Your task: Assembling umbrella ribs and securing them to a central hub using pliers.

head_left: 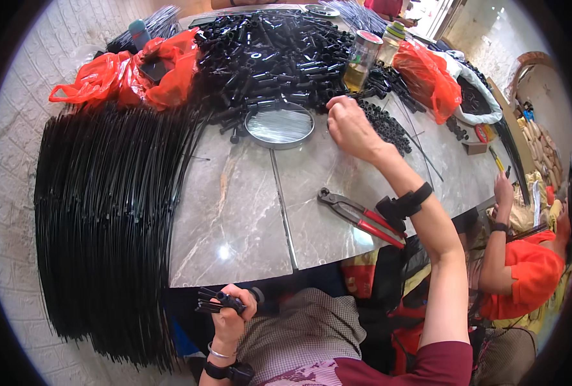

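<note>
Nearest, down at the lap below the table edge: left hand (229, 315), fingers clamped around a small bundle of black rods (215, 301). Bundle lying roughly level, long axis running left to right, free ends fanning out toward the person's left, the other end hidden in the fist.

Just left of that, spilling over the table's side: a great sheaf of long black wires (105, 219), strands running near to far in a gentle bow.

On the grey marble table (234, 212), toward the right: pliers with red handles (360, 215), handles pointing at the near right, jaws toward the far left.

Farther in, right arm stretched out; right hand (351, 125) at the edge of the heap of black tubes (273, 58), fingertips pinched together over a small piece; what lies between them too small to make out.

Beside it to the left, a round metal lid (279, 125) lying flat. Beyond, a glass jar (362, 58) upright among the tubes, orange plastic bags (138, 71) at the far left.

Off to the right, another person in an orange shirt (530, 273).
</note>
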Demonstrator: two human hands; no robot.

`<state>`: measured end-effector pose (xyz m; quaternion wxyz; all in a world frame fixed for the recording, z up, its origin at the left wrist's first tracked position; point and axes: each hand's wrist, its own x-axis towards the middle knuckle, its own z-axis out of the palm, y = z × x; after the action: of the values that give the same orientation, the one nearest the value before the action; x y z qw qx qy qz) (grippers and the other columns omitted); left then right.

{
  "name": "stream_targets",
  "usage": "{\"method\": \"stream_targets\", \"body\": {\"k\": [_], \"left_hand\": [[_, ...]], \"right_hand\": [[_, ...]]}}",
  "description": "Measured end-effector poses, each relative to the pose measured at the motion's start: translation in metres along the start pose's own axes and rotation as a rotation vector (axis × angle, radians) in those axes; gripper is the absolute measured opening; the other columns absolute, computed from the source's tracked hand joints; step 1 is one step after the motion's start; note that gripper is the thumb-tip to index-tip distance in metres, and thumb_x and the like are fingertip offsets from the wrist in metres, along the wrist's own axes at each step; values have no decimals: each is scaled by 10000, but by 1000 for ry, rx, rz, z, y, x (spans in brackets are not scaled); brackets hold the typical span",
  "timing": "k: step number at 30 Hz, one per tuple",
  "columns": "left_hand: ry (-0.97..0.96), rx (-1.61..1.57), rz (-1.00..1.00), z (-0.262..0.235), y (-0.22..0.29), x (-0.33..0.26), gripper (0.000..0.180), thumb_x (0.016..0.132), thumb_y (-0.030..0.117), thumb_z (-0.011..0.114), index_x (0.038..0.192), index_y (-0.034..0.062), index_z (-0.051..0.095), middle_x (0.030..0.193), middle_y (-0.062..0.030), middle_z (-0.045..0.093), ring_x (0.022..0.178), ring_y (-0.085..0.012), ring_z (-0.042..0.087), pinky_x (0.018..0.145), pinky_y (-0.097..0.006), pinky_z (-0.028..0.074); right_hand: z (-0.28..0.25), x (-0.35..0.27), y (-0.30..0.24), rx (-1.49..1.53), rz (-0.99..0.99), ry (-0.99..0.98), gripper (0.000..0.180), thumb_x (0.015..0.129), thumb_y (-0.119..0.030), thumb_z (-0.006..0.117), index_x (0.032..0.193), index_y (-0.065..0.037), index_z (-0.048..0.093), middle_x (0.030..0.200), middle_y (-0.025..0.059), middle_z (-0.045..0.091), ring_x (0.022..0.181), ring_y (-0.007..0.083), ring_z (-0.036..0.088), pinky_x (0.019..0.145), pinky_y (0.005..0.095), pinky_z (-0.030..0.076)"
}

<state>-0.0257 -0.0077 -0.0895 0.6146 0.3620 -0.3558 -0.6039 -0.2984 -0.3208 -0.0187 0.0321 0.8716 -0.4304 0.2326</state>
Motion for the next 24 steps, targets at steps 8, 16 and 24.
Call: {"method": "stream_targets", "body": {"k": [8,16,24], "left_hand": [[17,5,-16,2,0,1,630,730,672,591,756,53,481,505,-7,410,423,-90,358,418,-234,289],[31,-9,-21,1,-1,1,636,726,679,589,753,53,479,502,-7,408,417,-87,354,413,-231,283],[19,12,-31,-1,-3,1,645,721,693,577,755,57,478,499,-6,404,417,-84,348,412,-231,278]], "right_hand": [[-5,-12,5,40,-35,-53,109,798,-143,634,874,-72,668,1086,81,550,1077,270,482,909,406,388],[-7,-12,-6,-164,-66,-59,140,786,-108,620,895,-51,687,1173,108,544,1180,279,445,989,418,340],[1,-9,-6,-260,-150,-72,141,757,-81,580,828,-41,696,1204,112,556,1196,269,445,1007,415,326]]}}
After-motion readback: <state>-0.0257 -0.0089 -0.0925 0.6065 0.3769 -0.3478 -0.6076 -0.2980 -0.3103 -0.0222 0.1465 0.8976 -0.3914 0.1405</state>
